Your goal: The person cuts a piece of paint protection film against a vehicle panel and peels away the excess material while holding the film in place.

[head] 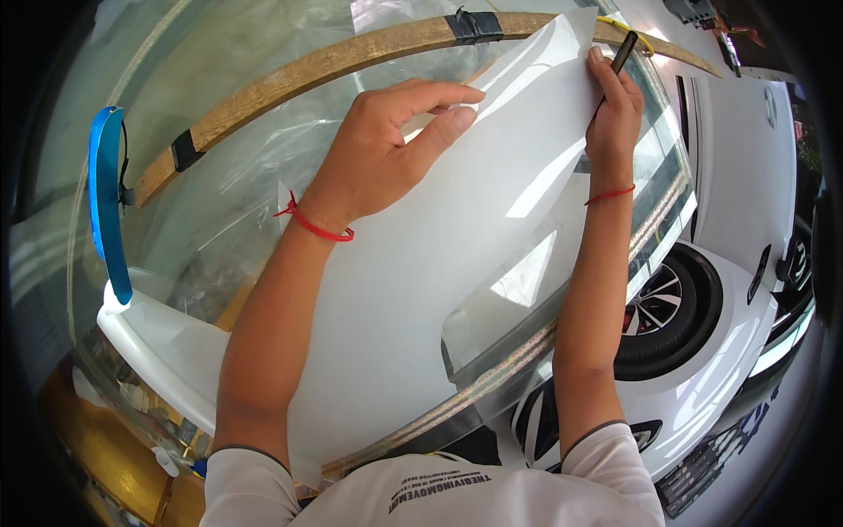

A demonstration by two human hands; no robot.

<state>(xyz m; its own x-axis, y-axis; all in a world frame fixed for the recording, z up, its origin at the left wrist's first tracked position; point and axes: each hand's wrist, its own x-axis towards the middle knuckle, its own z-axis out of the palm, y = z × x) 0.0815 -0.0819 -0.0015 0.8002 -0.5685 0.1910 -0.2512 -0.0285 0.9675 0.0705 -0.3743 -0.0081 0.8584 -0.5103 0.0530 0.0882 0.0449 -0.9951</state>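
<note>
A large white glossy sheet, apparently film point(395, 277), lies across the glass tabletop point(560, 224), its far end raised and bent. At the sheet's left edge, my left hand point(402, 141) pinches the material between thumb and forefinger. My right hand point(616, 109) grips a slim dark pen-like tool point(624, 53), its lower end hidden by the fingers. The thumb of that hand lies against the sheet's right edge. Both forearms pass over the sheet.
A wooden bar point(316, 72) wrapped with black tape point(474, 26) crosses the far side. A blue curved panel point(105, 197) stands at its left end, above a white roll point(158, 362). Clear plastic point(263, 171) lies crumpled below the bar. A white car point(718, 369) stands at the right.
</note>
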